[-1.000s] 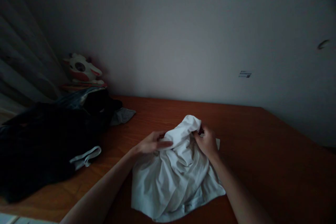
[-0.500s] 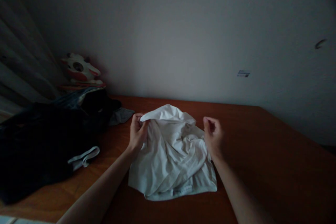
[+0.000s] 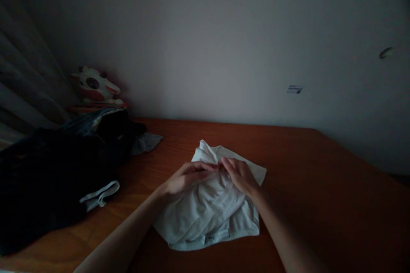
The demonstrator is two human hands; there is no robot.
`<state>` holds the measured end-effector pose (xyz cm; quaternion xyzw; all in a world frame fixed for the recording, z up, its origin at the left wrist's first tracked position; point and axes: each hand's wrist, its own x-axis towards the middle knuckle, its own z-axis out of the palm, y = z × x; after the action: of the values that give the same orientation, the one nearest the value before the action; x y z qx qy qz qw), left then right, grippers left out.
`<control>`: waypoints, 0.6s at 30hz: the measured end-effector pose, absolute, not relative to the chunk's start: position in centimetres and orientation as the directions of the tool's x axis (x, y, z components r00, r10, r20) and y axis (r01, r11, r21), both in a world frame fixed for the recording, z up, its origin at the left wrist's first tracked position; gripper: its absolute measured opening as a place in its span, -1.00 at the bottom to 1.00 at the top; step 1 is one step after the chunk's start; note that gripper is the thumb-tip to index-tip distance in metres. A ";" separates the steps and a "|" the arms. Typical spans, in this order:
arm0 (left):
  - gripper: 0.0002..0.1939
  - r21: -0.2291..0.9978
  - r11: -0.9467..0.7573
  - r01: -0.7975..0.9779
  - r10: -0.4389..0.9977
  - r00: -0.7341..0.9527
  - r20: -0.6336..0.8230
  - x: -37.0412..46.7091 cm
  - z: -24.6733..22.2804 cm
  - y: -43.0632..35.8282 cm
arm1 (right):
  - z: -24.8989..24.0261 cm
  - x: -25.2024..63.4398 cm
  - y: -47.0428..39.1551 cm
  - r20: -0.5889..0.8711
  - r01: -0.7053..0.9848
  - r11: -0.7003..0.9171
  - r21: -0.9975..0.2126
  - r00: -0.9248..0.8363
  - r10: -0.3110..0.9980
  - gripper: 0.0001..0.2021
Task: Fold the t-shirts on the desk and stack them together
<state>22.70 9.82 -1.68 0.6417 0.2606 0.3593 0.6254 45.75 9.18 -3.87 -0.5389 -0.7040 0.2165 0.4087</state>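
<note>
A crumpled white garment (image 3: 205,211) lies on the brown wooden table in front of me, with a small label-like strip near its front edge. My left hand (image 3: 188,177) reaches over its middle from the left; the fingers are long and close together, their tips pinching the cloth. From the right, my right hand (image 3: 241,175) is closed on the same gathered part, thumb toward the left fingertips. The two hands nearly meet there. Some of the fingers are hidden by cloth and shadow.
Dark clothes (image 3: 48,179) are heaped at the left, a white strap (image 3: 107,192) sticking out. A grey piece of cloth (image 3: 147,141) lies beside them. Behind stands a cow-shaped toy (image 3: 96,85) near a curtain (image 3: 28,76). The table (image 3: 307,187) meets a pale wall.
My hands have come together over the middle of the white garment. The raised far part has dropped and bunched, and a flat corner now shows at the right.
</note>
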 end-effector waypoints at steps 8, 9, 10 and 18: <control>-0.76 0.965 -0.091 -0.246 0.736 0.636 0.232 23.3 -1.5 8.6 | -4.4 44.3 9.3 0.366 0.728 0.390 -0.563 -0.203 0.908 -0.71; -0.75 0.951 -0.109 -0.288 0.809 0.530 0.253 23.1 -1.6 9.1 | -4.6 44.3 9.4 0.367 0.740 0.381 -0.553 -0.195 0.910 -0.77; -0.75 0.941 -0.143 -0.308 0.871 0.412 0.268 22.9 -1.8 9.6 | -4.8 44.3 9.5 0.361 0.747 0.368 -0.553 -0.183 0.914 -0.82; -0.51 0.984 -0.178 -0.025 0.984 0.004 0.178 21.7 -3.8 13.0 | -5.8 45.3 10.4 0.362 0.555 0.228 -0.800 0.144 0.921 -0.81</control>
<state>21.73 13.02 -3.85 0.5380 0.4458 0.5472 0.4609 45.30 10.39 -5.77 -0.5906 -0.6248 0.1934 0.4726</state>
